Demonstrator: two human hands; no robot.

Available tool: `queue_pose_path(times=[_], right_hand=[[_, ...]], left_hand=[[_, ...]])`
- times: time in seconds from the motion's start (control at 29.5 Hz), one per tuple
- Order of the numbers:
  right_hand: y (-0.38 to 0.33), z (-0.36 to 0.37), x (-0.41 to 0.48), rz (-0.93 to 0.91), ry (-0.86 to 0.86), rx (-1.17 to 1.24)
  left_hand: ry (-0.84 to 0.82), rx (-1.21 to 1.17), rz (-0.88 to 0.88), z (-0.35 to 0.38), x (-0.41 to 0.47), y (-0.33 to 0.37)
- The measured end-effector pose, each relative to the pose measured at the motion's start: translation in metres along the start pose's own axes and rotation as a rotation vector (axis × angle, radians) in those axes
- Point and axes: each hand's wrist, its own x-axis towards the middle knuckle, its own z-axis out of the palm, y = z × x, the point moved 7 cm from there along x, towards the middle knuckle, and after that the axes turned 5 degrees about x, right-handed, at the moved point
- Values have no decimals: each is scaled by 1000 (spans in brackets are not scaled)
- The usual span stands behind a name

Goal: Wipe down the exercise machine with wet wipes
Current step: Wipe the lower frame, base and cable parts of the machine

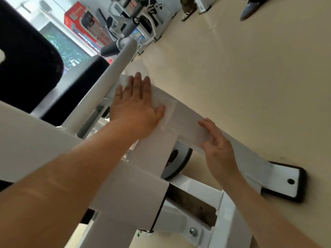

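Note:
The white exercise machine frame runs across the middle of the head view, ending in a foot plate at the right. My left hand lies flat on the frame's broad beam, fingers straight, pressing a white wet wipe that shows around and beyond the fingers. My right hand rests on the same beam further right, fingers loosely bent against its edge and holding nothing.
A white foot plate with a black pad sits on the beige floor. A round white tube rises at the left beside black padding. Other machines and a person's shoes stand at the back.

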Motion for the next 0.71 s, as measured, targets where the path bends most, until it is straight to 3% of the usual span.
queue_pose_path(times=[0.07,0.17,0.24,0.37,0.51,0.71], right_hand=[[-7,13,0,-38,-4,-52],[-17,15,0,-74,15,-18],[-26,22,-7,-102,-49,-22],[-40,59,-31,-150,-279,-28],[-45,67,-44,-143,-296,-52],[-58,92,-96,-253,-514,-275]], left_hand=[[14,-77,13,2,-5,15],[65,106,301,16,-30,74],[37,217,390,24,-44,79],[-32,198,395,20,-70,54],[-2,131,438,12,-103,42],[266,38,479,17,-167,11]])
